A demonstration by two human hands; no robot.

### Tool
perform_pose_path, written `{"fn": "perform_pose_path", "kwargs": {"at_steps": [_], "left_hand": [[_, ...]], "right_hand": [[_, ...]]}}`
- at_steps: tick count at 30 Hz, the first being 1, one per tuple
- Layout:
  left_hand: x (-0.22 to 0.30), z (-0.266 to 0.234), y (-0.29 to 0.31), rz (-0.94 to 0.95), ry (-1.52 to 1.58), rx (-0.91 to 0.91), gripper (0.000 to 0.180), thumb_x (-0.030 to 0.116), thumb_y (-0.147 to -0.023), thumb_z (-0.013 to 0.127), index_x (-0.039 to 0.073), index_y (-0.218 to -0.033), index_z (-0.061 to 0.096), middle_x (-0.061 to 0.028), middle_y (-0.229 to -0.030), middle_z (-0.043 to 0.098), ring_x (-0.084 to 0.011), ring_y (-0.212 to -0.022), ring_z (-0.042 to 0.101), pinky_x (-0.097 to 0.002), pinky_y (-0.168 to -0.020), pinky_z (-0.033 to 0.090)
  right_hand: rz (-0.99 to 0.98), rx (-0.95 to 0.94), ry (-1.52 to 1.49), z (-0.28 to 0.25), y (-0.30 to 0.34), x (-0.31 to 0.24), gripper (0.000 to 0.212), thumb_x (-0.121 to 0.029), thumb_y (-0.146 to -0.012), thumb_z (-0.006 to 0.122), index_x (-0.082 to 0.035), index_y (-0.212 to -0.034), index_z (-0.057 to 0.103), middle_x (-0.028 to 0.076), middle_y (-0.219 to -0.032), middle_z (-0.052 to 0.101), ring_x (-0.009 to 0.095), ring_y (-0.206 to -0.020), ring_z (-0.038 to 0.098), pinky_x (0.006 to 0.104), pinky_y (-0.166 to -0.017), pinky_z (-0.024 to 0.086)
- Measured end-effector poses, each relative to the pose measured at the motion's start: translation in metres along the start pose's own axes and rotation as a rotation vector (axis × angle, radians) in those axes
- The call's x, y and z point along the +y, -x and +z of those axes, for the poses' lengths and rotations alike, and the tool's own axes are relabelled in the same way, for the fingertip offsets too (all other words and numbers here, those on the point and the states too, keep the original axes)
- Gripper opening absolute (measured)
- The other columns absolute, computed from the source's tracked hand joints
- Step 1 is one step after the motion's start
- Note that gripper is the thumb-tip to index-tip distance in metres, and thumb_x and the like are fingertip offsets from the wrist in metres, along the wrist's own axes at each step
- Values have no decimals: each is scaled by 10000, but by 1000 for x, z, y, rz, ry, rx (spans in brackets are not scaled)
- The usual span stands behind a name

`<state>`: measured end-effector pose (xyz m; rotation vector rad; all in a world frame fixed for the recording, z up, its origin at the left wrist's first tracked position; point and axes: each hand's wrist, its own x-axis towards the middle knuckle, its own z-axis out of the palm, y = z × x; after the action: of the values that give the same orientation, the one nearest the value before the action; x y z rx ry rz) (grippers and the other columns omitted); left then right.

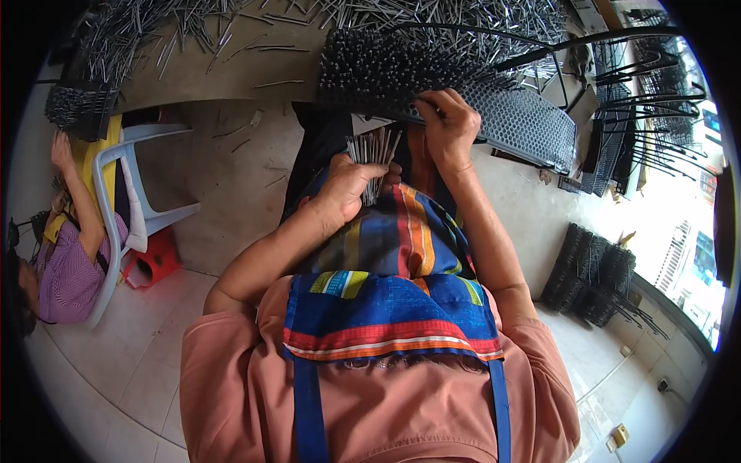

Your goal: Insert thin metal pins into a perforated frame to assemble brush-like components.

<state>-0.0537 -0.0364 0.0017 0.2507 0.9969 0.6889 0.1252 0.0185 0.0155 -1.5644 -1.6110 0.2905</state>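
My left hand (343, 184) is closed around a bundle of thin metal rods (372, 147), held upright above the striped apron on my lap. In front of me a black rack with honeycomb holes (532, 123) lies across the table edge. Its left portion is packed with upright metal rods (378, 69), while bare holes show toward the right. Just over the rack's near edge is my right hand (454, 127), its thumb and fingers pinched together. Whatever sits between those fingertips, if anything, is too small to make out.
Loose metal rods (494, 11) are heaped along the table's far side. Black hooked wire frames (641, 116) stand at the right, with dark bundles (583, 278) on the floor below. At left, another person (81, 262) sits on a pale chair (104, 193) near a red bin (160, 255).
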Motion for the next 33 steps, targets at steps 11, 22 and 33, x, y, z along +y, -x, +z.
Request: {"fn": "perform_pose_path", "kwargs": {"at_steps": [11,22,33], "left_hand": [[13,23,-3,-3,-102,-156,269,-121,-787,595,-27,-1032,656,-137,-892,707,-240,-722,711,-336,-653,602],[-11,21,-11,-109,-21,67,181,-6,-854,613,20,-1027,662,-111,-858,703,-205,-731,692,-347,-622,591],[-7,38,-11,-5,-40,-23,160,-32,-838,604,-33,-993,641,-178,-876,708,-262,-727,706,-343,-612,584]], "right_hand": [[868,-524,-687,-30,31,-14,111,-63,-855,674,1,-768,648,-12,-583,551,95,-512,550,245,-491,431],[576,138,-695,-44,18,17,22,-14,-862,660,-5,-868,679,-33,-633,553,32,-535,472,195,-486,341],[60,48,-286,-41,-9,30,85,76,-794,664,19,-857,661,11,-739,581,49,-652,499,200,-589,393]]}}
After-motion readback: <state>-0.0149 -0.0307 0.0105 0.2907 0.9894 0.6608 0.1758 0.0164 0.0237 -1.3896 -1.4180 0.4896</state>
